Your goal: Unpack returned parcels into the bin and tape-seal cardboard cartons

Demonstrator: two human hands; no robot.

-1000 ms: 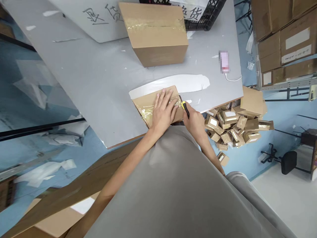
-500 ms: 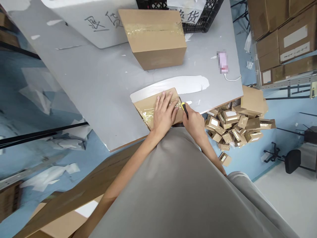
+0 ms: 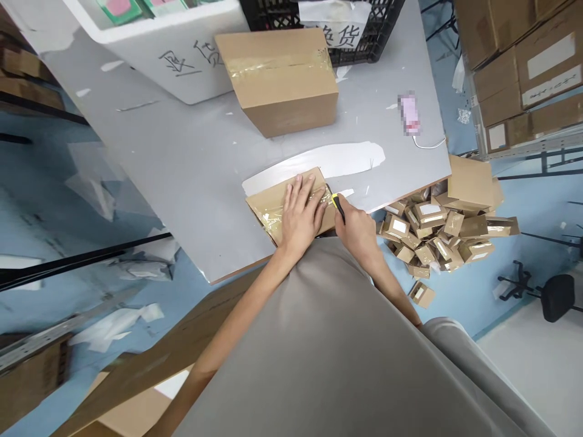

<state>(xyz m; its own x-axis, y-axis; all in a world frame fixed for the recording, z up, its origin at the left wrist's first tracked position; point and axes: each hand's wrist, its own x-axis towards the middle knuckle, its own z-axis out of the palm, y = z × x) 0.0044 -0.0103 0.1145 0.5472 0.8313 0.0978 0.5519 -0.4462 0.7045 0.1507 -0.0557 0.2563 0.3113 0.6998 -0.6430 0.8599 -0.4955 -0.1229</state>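
While the left hand (image 3: 298, 220) lies flat on a taped brown cardboard box (image 3: 268, 209) at the near edge of the grey tabletop (image 3: 195, 152), the right hand (image 3: 358, 229) grips a black-and-yellow cutter (image 3: 337, 207) at the box's right end; I'd favour shallow strokes, clear of those fingers (image 3: 296, 193).

The grey table (image 3: 182, 152), flecked with white, carried a large brown box (image 3: 285, 79). Just left of the box stood a lettered white bin (image 3: 182, 48); behind the box's right side, a black crate (image 3: 376, 45). Well right of the box lay a pinkish, pixelated item (image 3: 410, 114) with a white cord (image 3: 428, 147). In front of the box ran a long white strip (image 3: 328, 159); farther in front lay a smaller taped carton (image 3: 271, 209).
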